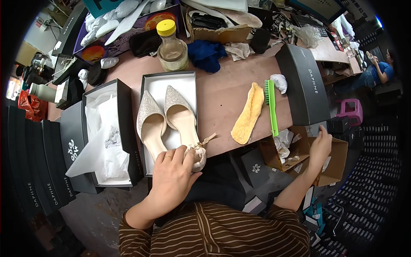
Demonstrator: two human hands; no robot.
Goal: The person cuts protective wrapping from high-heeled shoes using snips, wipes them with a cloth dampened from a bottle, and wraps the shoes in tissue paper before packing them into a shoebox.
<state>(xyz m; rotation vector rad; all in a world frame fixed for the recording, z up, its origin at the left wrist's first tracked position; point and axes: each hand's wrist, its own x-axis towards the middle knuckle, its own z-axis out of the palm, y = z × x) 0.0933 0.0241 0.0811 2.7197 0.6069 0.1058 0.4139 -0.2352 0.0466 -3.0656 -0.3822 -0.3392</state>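
A pair of glittery, pointed high-heeled shoes [176,105] lies over a white-lined box tray [170,76], toes pointing away from me. My left hand [173,173] is closed over their heel ends, its fingers at the insoles. A thin ankle strap with a buckle [208,140] sticks out to the right of the heel. Further right, my right hand [321,147] is raised with curled fingers near the lower edge of a black shoebox [305,81]. What those fingers hold, if anything, I cannot make out.
An open shoebox with white tissue [107,145] stands left of the shoes. A yellow cloth pad [248,113] and a green brush [272,109] lie right. Behind stands a yellow-capped jar [172,49]. Cartons with paper scraps [284,147] sit below the table edge. Another person [381,73] is far right.
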